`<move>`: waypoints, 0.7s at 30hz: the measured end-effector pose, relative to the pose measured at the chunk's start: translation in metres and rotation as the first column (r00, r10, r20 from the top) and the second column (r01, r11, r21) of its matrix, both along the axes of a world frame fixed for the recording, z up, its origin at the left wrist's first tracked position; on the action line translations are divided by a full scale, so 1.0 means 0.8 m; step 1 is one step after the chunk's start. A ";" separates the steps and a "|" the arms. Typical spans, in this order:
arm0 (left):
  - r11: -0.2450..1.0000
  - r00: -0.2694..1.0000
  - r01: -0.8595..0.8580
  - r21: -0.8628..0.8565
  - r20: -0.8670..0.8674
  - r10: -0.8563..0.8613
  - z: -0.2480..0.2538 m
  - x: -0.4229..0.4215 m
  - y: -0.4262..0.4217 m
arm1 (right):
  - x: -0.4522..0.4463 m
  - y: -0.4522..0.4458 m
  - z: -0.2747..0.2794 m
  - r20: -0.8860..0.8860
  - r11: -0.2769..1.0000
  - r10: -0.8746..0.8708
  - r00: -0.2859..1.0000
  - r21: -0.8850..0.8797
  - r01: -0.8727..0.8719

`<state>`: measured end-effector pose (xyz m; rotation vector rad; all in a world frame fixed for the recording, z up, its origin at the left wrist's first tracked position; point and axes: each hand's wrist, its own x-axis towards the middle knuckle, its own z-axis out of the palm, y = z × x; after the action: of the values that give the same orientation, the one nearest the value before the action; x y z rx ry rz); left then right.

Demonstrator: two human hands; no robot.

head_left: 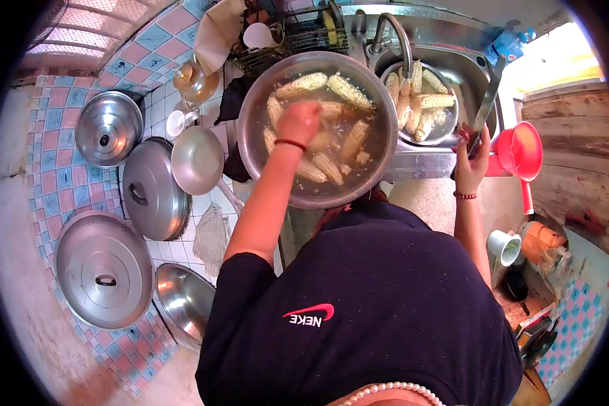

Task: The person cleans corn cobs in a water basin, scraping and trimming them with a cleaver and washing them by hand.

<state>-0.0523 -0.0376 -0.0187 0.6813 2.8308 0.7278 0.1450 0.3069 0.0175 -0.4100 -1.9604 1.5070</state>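
A wide metal basin (249, 152) of cloudy water holds several corn cobs (327, 167) and loose pale bits. My left hand (299, 123) reaches into it over the cobs, its fingers smeared by motion and partly hidden by the water. Whether it grips a cob I cannot tell. At the sink's right edge, my right hand (472, 159) is closed around the handle of a large knife (488, 98), blade pointing up and away from me. More cobs (434, 101) lie in a smaller metal bowl (455, 120) inside the sink, under the tap.
A curved tap (402, 37) arches over the sink (477, 74). Close to my right hand are a red dipper (521, 150) and a white container (504, 247). Pot lids (105, 271) and a strainer-like pan (197, 160) line the tiled left side. A dish rack (311, 34) stands behind the basin.
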 end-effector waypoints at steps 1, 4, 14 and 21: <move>0.998 0.991 -0.059 -0.002 -0.119 0.058 0.005 -0.018 -0.005 | 0.006 -0.011 0.006 -0.040 0.998 0.022 0.999 0.053 -0.020; 0.986 0.913 -0.047 -0.158 -0.407 -0.022 -0.012 -0.060 -0.004 | 0.013 -0.046 0.017 -0.037 0.987 0.140 0.990 -0.073 -0.142; 0.986 1.000 0.003 -0.165 0.011 -0.001 -0.057 -0.084 -0.032 | 0.016 -0.126 0.040 0.097 0.950 0.305 0.947 -0.104 -0.295; 0.338 0.582 -0.440 0.832 0.551 -0.598 0.090 -0.029 -0.049 | -0.027 -0.143 0.077 0.080 0.910 0.372 0.925 -0.229 -0.347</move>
<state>-0.0753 -0.0769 0.0537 0.3590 1.1791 2.0687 0.1231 0.1922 0.0793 -0.2389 -2.0600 1.9780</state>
